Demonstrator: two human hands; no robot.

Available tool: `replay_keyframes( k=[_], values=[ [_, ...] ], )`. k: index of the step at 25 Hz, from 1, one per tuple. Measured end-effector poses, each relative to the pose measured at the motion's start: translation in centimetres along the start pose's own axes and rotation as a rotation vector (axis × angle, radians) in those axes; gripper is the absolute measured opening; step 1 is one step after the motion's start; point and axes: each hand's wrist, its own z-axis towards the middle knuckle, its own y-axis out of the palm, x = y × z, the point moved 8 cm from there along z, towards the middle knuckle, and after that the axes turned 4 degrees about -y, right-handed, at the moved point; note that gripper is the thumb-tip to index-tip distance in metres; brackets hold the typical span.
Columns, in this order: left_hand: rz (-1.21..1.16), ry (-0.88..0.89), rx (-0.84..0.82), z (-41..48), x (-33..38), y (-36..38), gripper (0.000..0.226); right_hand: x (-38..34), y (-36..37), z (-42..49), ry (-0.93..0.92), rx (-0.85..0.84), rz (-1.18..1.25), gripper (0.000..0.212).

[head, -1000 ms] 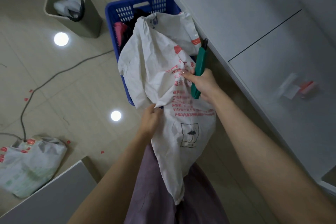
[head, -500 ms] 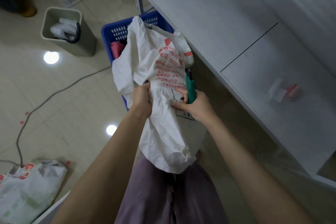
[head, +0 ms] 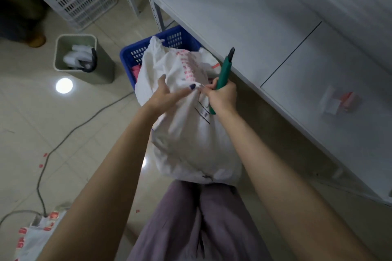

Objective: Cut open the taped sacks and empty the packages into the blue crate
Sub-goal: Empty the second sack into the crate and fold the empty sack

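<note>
The sack (head: 191, 144) is hanging limp before the person's legs, its top slumping into the crate (head: 176, 37); it is looking light, thin and rather slick, so bunched cloth near the bottom seam is probably offering the surest hold; the left hand (head: 167, 95) is lying nearly flat on it, fingers straight; the right hand (head: 222, 96) is clenching the cutter (head: 223, 70) and pinching a fold; both hands are almost touching.
</note>
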Motion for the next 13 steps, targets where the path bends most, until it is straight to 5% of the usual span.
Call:
replay_keyframes(
  k=[4, 8, 13],
  values=[
    [0.691, -0.015, -0.061, -0.4, 0.1, 1.4, 0.110, -0.9, 2.4, 2.8, 0.129, 0.023, 0.138, 0.018],
    [0.723, 0.081, 0.292, 2.3, 1.2, -1.2, 0.053, -0.5, 3.9, 5.0, 0.167, -0.021, 0.151, 0.024],
    [0.688, 0.154, 0.344, 7.5, 1.3, -3.9, 0.020, 1.0, 2.5, 5.8, 0.222, -0.093, 0.191, 0.033]
  ],
)
